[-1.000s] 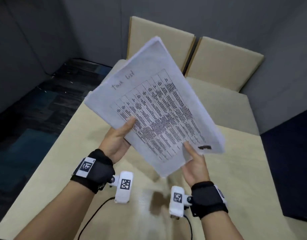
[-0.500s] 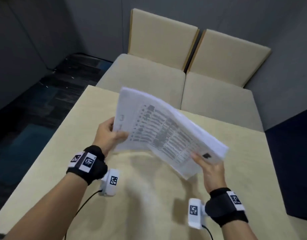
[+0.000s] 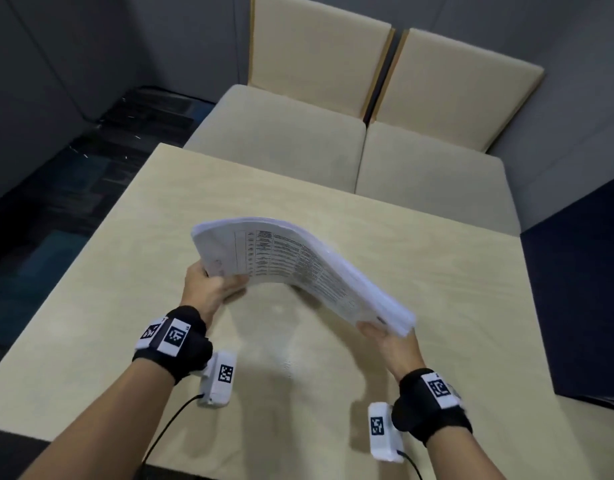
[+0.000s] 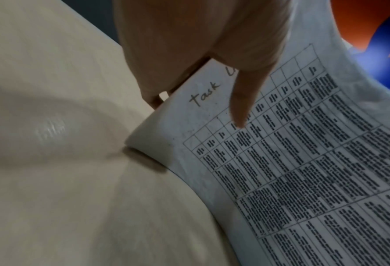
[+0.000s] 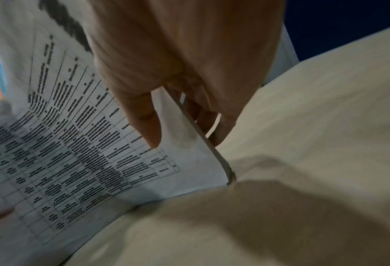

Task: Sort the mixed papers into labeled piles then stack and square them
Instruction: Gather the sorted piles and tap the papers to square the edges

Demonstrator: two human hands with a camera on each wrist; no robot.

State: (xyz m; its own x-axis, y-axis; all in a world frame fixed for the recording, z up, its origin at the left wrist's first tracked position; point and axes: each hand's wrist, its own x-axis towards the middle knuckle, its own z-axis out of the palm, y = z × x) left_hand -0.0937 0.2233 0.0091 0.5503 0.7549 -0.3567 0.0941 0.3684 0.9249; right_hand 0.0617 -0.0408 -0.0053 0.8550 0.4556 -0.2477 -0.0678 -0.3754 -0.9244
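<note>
A thick stack of white papers [image 3: 298, 268] arches over the beige table [image 3: 454, 271], its top sheet a printed table headed "task" by hand [image 4: 303, 171] [image 5: 75, 153]. My left hand [image 3: 212, 289] grips the stack's left end, thumb on top [image 4: 241, 100] and fingers underneath. My right hand [image 3: 388, 341] grips the right end, thumb on the top sheet [image 5: 148, 122] and fingers below the edge. The lower corners of the stack nearly touch the table in both wrist views.
Two beige upholstered seats [image 3: 419, 168] with padded backs stand beyond the table's far edge. A dark blue panel [image 3: 575, 289] rises at the right. Dark carpet [image 3: 56, 202] lies to the left. Cables run from the wrist cameras across the table's near edge.
The stack has come down from a raised, tilted position to just above the table, and has turned lengthwise between my hands. Both hands have moved lower and further apart.
</note>
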